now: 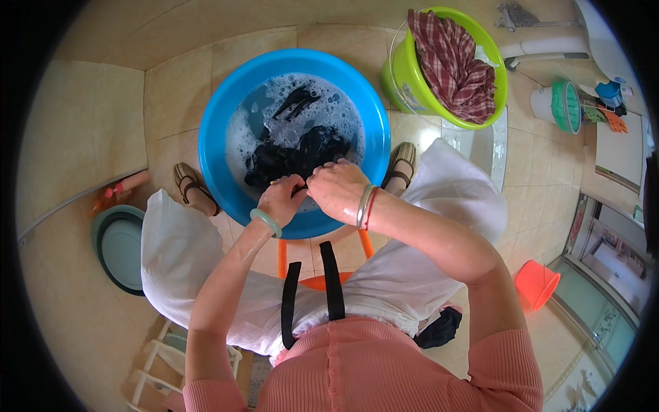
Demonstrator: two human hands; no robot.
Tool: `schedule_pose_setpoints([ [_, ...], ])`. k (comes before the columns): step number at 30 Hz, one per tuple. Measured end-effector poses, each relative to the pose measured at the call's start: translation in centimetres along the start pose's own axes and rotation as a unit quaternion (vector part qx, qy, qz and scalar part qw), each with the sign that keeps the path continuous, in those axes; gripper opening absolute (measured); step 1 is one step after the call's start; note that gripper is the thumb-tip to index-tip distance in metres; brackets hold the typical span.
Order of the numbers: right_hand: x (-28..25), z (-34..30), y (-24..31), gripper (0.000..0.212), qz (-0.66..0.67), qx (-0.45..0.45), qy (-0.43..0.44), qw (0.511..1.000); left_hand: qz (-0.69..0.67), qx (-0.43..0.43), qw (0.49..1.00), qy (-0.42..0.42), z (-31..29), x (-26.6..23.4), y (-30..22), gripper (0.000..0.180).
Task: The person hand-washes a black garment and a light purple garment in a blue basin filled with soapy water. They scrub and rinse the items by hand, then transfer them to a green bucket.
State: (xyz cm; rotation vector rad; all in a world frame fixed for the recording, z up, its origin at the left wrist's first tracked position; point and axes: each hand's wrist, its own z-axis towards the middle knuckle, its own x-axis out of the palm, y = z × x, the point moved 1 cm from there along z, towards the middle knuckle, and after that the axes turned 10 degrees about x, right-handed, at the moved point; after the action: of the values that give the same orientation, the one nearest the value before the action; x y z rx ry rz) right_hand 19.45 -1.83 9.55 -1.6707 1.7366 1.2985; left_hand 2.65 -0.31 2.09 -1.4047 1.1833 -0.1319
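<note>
A large blue basin (211, 141) stands on the floor between my feet, holding sudsy water (240, 123). Dark wet cloth (292, 156) lies bunched in the suds, and another black piece breaks the surface farther back. Over the basin's near side, my left hand (280, 200) and my right hand (336, 184) are close together. Both have their fingers closed on the near edge of the dark cloth. A pale green bangle circles my left wrist; silver and red bands are on my right. The cloth between my fingertips is mostly hidden.
At the far right, a lime green bucket (400, 75) holds a red plaid cloth (453, 69). A grey-green basin (103, 240) is by the left wall. An orange bucket (535, 285) and dark cloth (441, 328) are on the floor at right. Part of an orange stool (314, 282) shows beneath me.
</note>
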Motion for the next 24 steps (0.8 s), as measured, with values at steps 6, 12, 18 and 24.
schedule_pose_setpoints([
  [6,0.33,0.10,-0.18,0.015,0.006,-0.007,-0.024,1.000,-0.004,-0.003,1.000,-0.004,0.21,-0.12,-0.19,0.013],
  [12,0.47,0.15,-0.20,0.013,0.004,-0.008,-0.020,1.000,-0.009,-0.004,1.000,-0.008,0.32,-0.20,-0.25,0.013],
  [18,0.52,0.26,-0.20,0.014,0.004,-0.010,-0.019,1.000,-0.002,-0.003,1.000,-0.005,0.32,-0.24,-0.08,0.013],
  [24,0.56,0.24,-0.21,0.014,0.002,-0.008,-0.028,1.000,-0.006,-0.002,1.000,0.001,0.33,-0.28,0.07,0.012],
])
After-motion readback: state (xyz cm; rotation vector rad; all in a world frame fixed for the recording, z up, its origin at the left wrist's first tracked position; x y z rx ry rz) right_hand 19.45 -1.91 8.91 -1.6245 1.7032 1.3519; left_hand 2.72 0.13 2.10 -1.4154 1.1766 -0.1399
